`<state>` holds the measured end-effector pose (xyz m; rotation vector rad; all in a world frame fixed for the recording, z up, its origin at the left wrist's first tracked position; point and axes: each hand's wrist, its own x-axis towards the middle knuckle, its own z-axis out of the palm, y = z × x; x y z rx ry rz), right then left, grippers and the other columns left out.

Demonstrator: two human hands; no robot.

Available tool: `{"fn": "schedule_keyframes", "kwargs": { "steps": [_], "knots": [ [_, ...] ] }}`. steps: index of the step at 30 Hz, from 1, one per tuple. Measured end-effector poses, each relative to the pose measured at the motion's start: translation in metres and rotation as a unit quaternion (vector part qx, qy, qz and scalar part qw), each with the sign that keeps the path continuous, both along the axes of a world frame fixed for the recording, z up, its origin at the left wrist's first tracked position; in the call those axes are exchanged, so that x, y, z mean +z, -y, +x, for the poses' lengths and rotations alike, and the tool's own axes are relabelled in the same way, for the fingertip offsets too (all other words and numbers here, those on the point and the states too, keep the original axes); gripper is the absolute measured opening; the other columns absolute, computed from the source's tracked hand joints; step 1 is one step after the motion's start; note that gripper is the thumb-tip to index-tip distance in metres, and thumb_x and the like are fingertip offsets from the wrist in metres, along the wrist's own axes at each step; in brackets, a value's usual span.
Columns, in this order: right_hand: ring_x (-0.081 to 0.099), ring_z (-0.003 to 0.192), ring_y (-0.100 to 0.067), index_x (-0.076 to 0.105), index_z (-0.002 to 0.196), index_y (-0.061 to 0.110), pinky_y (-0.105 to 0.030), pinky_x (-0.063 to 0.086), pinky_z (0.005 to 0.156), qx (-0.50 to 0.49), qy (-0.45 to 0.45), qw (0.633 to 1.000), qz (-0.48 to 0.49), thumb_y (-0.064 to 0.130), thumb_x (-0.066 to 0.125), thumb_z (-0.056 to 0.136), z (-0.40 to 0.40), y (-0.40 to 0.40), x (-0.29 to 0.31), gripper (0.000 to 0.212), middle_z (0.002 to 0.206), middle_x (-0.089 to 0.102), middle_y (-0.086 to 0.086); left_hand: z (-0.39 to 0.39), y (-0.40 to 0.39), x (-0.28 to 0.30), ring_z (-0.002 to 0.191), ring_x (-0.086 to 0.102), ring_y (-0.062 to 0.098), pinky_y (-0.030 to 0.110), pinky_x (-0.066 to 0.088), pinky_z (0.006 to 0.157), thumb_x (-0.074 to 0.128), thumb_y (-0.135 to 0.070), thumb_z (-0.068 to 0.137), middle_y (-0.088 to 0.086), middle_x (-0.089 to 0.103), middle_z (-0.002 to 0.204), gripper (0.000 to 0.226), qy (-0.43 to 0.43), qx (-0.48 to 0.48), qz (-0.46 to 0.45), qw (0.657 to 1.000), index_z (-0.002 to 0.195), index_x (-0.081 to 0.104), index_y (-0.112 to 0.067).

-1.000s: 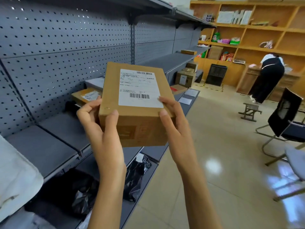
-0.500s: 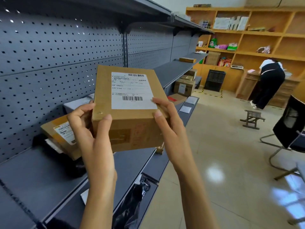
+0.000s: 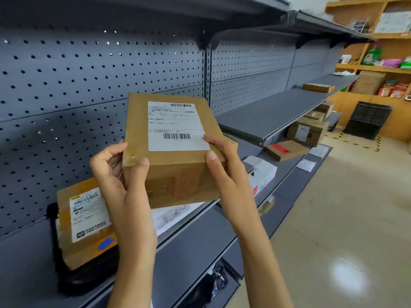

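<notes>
I hold a brown cardboard box (image 3: pixel 171 174) with a white shipping label (image 3: pixel 175 127) on its top face, in front of a grey pegboard shelving unit. My left hand (image 3: pixel 120 187) grips the box's near left corner, thumb on the front face and fingers behind the left side. My right hand (image 3: pixel 224 170) grips the near right corner, thumb on the front edge and fingers along the right side. The box hangs in the air above the grey shelf (image 3: pixel 200 247), label tilted up towards me.
On the shelf at lower left a brown labelled parcel (image 3: pixel 86 221) lies on a black package (image 3: pixel 89 276). A white mailer (image 3: pixel 175 214) lies under the held box. More parcels (image 3: pixel 307 132) sit on lower shelves to the right. Wooden shelving (image 3: pixel 382 67) stands at the far end.
The view has moved closer to the shelving and turned left. The box has stayed in both hands, now nearer the pegboard and above the parcels on the shelf. The person and chairs have left the view.
</notes>
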<state>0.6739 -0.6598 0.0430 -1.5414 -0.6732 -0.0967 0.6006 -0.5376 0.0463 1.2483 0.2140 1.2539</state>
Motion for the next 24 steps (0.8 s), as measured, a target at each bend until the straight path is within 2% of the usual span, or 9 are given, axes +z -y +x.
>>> {"fn": "schedule_keyframes", "kwargs": {
  "steps": [6,9,11,13,15,17,19,21,24],
  "knots": [
    [0.045,0.122,0.013,0.057,0.134,0.038,-0.016,0.039,0.099,0.055,-0.01,0.998,0.009,0.03,0.047,0.107,0.066,0.002,-0.002,0.029,0.133,0.052,0.029,0.053,0.012,0.0,0.095,0.061,-0.005,0.012,0.046,0.082,0.056,0.003,0.095,-0.013,0.059,0.105,0.029,-0.011,0.05,0.01,0.999,0.117,0.05,-0.016],
    [0.05,0.12,0.008,0.058,0.132,0.034,-0.017,0.041,0.095,0.075,-0.007,0.997,0.015,0.029,0.048,0.107,0.098,0.001,-0.001,0.028,0.13,0.057,0.025,0.078,0.018,-0.001,0.092,0.059,-0.008,0.01,0.045,0.08,0.054,0.002,0.097,-0.013,0.059,0.105,0.028,-0.017,0.063,0.009,0.998,0.117,0.05,-0.017],
    [0.056,0.113,0.003,0.059,0.13,0.032,-0.011,0.042,0.089,0.078,-0.006,0.997,0.028,0.027,0.05,0.106,0.119,0.001,0.001,0.026,0.125,0.063,0.021,0.093,0.02,-0.001,0.092,0.059,-0.008,0.009,0.045,0.079,0.054,0.0,0.097,-0.012,0.059,0.107,0.028,-0.028,0.062,0.009,0.998,0.117,0.05,-0.019],
    [0.058,0.104,0.006,0.059,0.129,0.034,-0.006,0.043,0.083,0.081,-0.019,0.996,0.04,0.029,0.053,0.105,0.14,0.0,0.002,0.025,0.118,0.065,0.024,0.11,0.022,-0.004,0.096,0.061,-0.006,0.009,0.045,0.079,0.055,-0.005,0.098,-0.013,0.062,0.11,0.027,-0.047,0.059,0.008,0.997,0.118,0.051,-0.021],
    [0.057,0.095,0.01,0.058,0.128,0.04,-0.008,0.044,0.08,0.066,-0.021,0.997,0.04,0.032,0.054,0.104,0.162,-0.001,0.0,0.025,0.11,0.064,0.031,0.125,0.023,-0.007,0.106,0.061,0.001,0.013,0.046,0.083,0.056,-0.011,0.097,-0.008,0.063,0.122,0.028,-0.074,0.046,0.013,0.996,0.122,0.053,-0.023],
    [0.055,0.088,0.011,0.057,0.128,0.04,-0.011,0.044,0.08,0.05,-0.021,0.998,0.042,0.034,0.055,0.104,0.182,-0.004,-0.002,0.025,0.109,0.062,0.035,0.14,0.025,-0.008,0.109,0.062,0.002,0.017,0.047,0.085,0.054,-0.009,0.098,-0.004,0.061,0.128,0.032,-0.096,0.029,0.016,0.995,0.126,0.053,-0.025],
    [0.055,0.089,0.007,0.056,0.129,0.037,-0.014,0.044,0.082,0.037,-0.02,0.998,0.054,0.033,0.054,0.104,0.202,-0.007,-0.003,0.025,0.115,0.063,0.03,0.154,0.027,-0.007,0.106,0.062,-0.003,0.015,0.049,0.084,0.053,-0.005,0.098,-0.005,0.061,0.129,0.037,-0.105,0.018,0.032,0.994,0.13,0.051,-0.025],
    [0.055,0.093,0.002,0.057,0.129,0.033,-0.017,0.042,0.084,0.027,-0.019,0.997,0.063,0.032,0.054,0.104,0.219,-0.01,-0.001,0.025,0.12,0.062,0.02,0.165,0.027,-0.007,0.11,0.062,0.0,0.017,0.05,0.085,0.054,-0.011,0.093,-0.003,0.058,0.133,0.041,-0.11,0.007,0.047,0.993,0.131,0.051,-0.027],
    [0.054,0.091,0.01,0.056,0.131,0.027,-0.007,0.04,0.081,0.027,-0.019,0.997,0.065,0.028,0.051,0.106,0.242,-0.014,0.0,0.026,0.119,0.061,0.018,0.178,0.023,-0.009,0.116,0.061,0.004,0.02,0.05,0.088,0.05,-0.014,0.088,-0.002,0.055,0.139,0.047,-0.121,-0.006,0.062,0.991,0.132,0.051,-0.031]
  ]
}}
